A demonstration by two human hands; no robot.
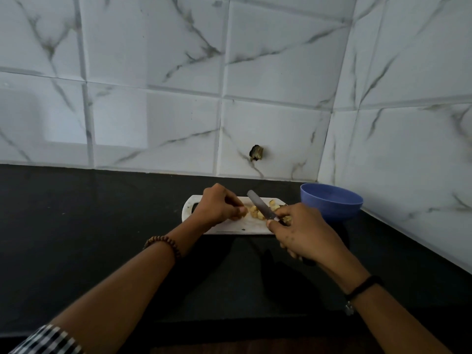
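Mid-chop by the look of it: pale yellowish chunks (256, 212) are piled on the white cutting board (229, 228), and one is pinched at the pile's left edge by the curled left hand (217, 204). The knife (259, 204) is gripped by its handle in the right hand (304, 233), blade slanted over the pile. Next, the blade probably needs bringing down just beside those fingertips, and the bits are likely meant for the blue bowl (332, 203) nearby.
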